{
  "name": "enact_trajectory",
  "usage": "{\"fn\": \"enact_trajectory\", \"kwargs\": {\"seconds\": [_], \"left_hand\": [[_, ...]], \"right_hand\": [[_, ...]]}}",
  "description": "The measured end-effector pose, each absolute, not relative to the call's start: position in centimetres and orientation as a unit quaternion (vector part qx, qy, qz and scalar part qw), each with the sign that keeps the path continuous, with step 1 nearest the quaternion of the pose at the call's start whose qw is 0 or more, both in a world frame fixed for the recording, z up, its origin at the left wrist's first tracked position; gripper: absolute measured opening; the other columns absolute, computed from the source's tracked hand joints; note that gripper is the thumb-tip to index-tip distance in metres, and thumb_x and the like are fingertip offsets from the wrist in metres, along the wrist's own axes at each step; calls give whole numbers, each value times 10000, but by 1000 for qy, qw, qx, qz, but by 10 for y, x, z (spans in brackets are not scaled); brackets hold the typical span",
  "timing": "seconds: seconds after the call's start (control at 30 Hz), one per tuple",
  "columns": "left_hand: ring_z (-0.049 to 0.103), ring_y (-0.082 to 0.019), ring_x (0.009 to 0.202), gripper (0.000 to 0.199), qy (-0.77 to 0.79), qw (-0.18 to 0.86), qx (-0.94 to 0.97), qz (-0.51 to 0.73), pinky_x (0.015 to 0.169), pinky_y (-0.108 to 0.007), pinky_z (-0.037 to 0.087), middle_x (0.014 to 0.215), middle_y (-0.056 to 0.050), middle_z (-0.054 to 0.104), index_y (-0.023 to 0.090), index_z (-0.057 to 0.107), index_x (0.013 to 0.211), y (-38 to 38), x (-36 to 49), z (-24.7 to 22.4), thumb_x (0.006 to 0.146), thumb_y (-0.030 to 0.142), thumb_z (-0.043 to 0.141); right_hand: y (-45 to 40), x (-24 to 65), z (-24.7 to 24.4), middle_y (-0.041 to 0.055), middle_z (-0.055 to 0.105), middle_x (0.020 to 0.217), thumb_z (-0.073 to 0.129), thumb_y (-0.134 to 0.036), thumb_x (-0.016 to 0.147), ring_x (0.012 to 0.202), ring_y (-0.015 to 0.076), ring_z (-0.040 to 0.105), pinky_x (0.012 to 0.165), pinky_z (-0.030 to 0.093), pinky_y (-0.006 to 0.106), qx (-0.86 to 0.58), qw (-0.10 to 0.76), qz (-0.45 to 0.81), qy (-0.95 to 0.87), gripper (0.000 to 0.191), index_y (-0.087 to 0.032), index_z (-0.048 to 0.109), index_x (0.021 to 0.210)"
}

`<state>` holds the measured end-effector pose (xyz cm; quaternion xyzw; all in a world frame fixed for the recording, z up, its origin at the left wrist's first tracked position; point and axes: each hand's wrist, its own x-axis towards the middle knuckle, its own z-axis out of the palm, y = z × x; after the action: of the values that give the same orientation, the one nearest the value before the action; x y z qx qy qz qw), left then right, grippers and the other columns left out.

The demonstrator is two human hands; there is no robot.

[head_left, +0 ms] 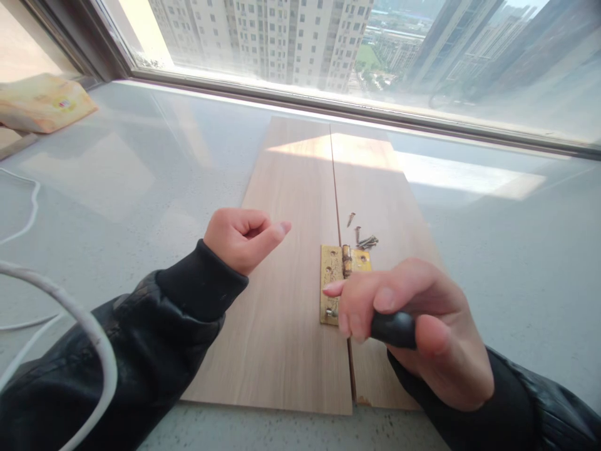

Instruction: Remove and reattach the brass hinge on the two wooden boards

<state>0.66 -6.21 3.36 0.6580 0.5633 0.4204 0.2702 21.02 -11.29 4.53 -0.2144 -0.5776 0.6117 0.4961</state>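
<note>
A brass-coloured hinge (333,275) lies across the seam between two pale wooden boards (282,351). Its left leaf shows screw holes and a screw (331,312) standing in the lower one; the right leaf is partly hidden by my right hand (413,326). That hand is closed round the black handle of a screwdriver (393,329), held over the hinge's lower right; the shaft is out of sight. My left hand (244,238) is a fist above the left board, thumb against the forefinger, its inside hidden. Several loose screws (367,242) lie just beyond the hinge.
A white cable (101,351) loops over my left sleeve. The boards rest on a pale speckled sill (188,181) that meets a window frame (300,103). At the far left lies a yellowish packet (47,103).
</note>
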Motion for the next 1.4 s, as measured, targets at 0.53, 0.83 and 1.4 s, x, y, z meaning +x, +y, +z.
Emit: {"fn": "enact_trajectory", "kwargs": {"seconds": [0.53, 0.83, 1.4], "left_hand": [[194, -85, 487, 472, 553, 273, 682, 393, 458, -274, 173, 489, 52, 196, 191, 266, 458, -59, 6, 27, 792, 326, 571], [205, -78, 477, 462, 548, 270, 693, 384, 449, -257, 180, 481, 58, 205, 186, 278, 457, -59, 5, 29, 799, 308, 563], [208, -77, 482, 461, 547, 263, 699, 379, 454, -253, 182, 490, 57, 207, 183, 283, 459, -58, 4, 27, 791, 323, 568]], "right_hand": [[-113, 216, 38, 28, 513, 829, 654, -485, 795, 787, 185, 501, 720, 396, 359, -251, 473, 589, -606, 283, -257, 706, 956], [-114, 212, 41, 0, 600, 680, 487, -493, 920, 635, 156, 565, 797, 440, 424, -210, 472, 637, -572, 309, -231, 648, 955], [-114, 209, 39, 16, 551, 785, 713, -392, 762, 722, 176, 518, 666, 404, 350, -235, 531, 594, -557, 216, -258, 631, 909]]}}
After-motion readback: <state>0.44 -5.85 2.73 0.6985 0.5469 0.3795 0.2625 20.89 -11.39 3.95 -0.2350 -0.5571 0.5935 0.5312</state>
